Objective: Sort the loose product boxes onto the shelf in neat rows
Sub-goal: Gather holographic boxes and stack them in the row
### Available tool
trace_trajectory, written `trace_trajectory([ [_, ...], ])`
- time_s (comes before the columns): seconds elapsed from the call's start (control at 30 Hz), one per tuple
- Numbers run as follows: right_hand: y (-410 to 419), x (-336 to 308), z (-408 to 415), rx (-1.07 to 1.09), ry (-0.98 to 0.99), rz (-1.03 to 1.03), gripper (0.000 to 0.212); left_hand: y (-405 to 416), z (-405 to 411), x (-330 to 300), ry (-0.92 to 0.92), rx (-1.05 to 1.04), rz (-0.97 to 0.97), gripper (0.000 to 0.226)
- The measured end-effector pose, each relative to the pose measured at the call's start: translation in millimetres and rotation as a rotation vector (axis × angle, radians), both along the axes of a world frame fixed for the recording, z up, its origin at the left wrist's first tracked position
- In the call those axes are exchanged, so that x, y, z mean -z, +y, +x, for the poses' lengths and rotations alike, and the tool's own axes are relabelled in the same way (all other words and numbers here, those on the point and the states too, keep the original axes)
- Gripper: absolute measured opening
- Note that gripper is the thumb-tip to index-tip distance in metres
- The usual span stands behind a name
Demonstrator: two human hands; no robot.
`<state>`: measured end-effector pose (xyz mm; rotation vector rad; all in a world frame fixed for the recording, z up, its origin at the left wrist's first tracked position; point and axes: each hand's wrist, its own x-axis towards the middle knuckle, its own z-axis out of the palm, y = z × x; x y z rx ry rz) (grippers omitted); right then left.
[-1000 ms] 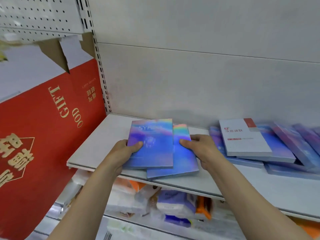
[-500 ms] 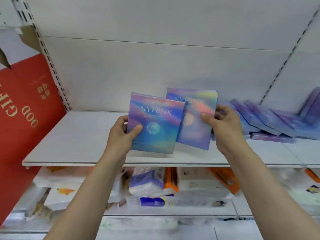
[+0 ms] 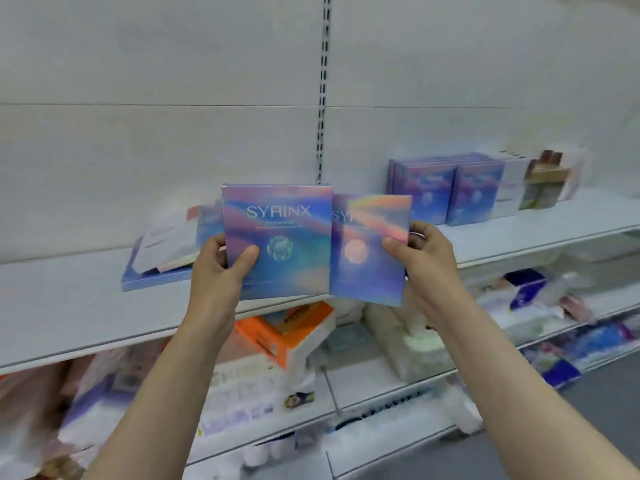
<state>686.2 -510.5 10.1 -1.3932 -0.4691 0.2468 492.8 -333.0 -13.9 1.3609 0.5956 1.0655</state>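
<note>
front box: iridescent SYRINX box (image 3: pixel 277 240), blue-pink-purple holographic face, white "SYRINX" lettering up top, round teal emblem mid-face; held upright, face to camera, in the air in front of the shelf edge.
second box: second SYRINX box (image 3: pixel 369 249), same print, pinkish round emblem, tilted slightly; its left edge is tucked behind the front box, so the logo is partly covered.
left hand: left hand (image 3: pixel 221 268) grips the front box at its lower left edge, thumb on the face, fingers wrapped behind.
right hand: right hand (image 3: pixel 427 261) pinches the second box at its right edge, thumb on the front, fingers behind.
loose pile: flat pile of boxes (image 3: pixel 166 261) lies on the shelf left of and behind the held pair; purple boxes with a white box lying on top, askew; blurred.
sorted row: upright row of SYRINX boxes (image 3: pixel 446 192) stands at the far right of the shelf, faces forward, packed side by side against the back panel.
other stock: white and beige boxes (image 3: pixel 533 181) just right of that row, detail too blurred to read.
shelf: white shelf board (image 3: pixel 69 306), runs left to right, white back panel with a slotted upright (image 3: pixel 322 98).
below: lower shelves hold an orange-and-white box (image 3: pixel 287 330) and soft plastic-wrapped packs, blurred.
</note>
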Motion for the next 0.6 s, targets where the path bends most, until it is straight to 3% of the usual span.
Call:
trace_trajectory([
  [0.3,-77.3,7.1,122.2,0.117,0.036,0.05,0.036,-50.6,109.1,-7.1,0.057,0.091,-0.023,0.028],
  [0.6,-69.6,3.5,260.8,0.089,-0.018,0.028,0.03,-39.1,231.3,-11.3,0.034,0.107,-0.028,0.017],
])
